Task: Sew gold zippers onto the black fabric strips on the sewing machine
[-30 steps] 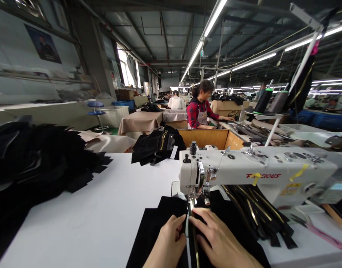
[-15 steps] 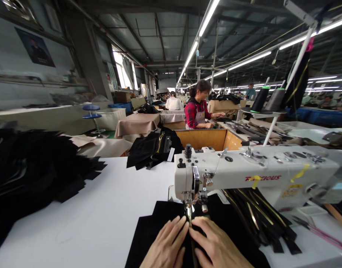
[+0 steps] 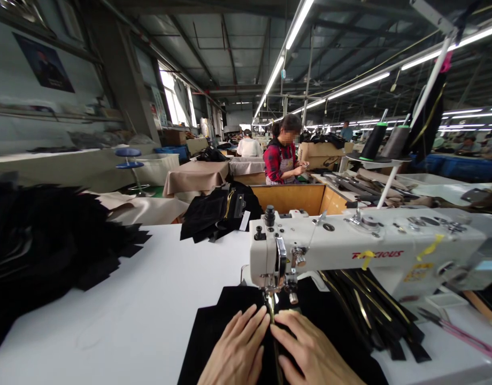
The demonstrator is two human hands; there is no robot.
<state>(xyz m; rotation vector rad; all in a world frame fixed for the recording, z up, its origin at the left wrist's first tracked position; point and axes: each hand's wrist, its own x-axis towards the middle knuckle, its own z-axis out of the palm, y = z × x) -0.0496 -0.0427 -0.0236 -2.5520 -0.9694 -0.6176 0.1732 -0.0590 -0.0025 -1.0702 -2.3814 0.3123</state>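
Observation:
My left hand (image 3: 238, 345) lies flat on a black fabric piece (image 3: 206, 331), fingers stretched toward the needle area and holding nothing. Just across a narrow zipper strip (image 3: 275, 350) with gold-coloured teeth, my right hand (image 3: 310, 347) presses on the same fabric, its fingers apart and slightly bent. The strip runs between both hands and up under the presser foot (image 3: 271, 300) of a white sewing machine (image 3: 310, 246). My fingertips are close to the foot on either side. The foot and the hands hide part of the strip.
Black fabric pieces (image 3: 49, 240) are heaped at the left, and a smaller black stack (image 3: 214, 211) lies behind. Zipper strips (image 3: 370, 305) rest under the machine arm, near pink-handled snips (image 3: 462, 334). Thread cones (image 3: 374, 141) stand at the right. A co-worker (image 3: 280, 155) is beyond the machine.
Both hands keep nearly the same place on the fabric. The view has shifted slightly. Farther off, the co-worker's hands have come together.

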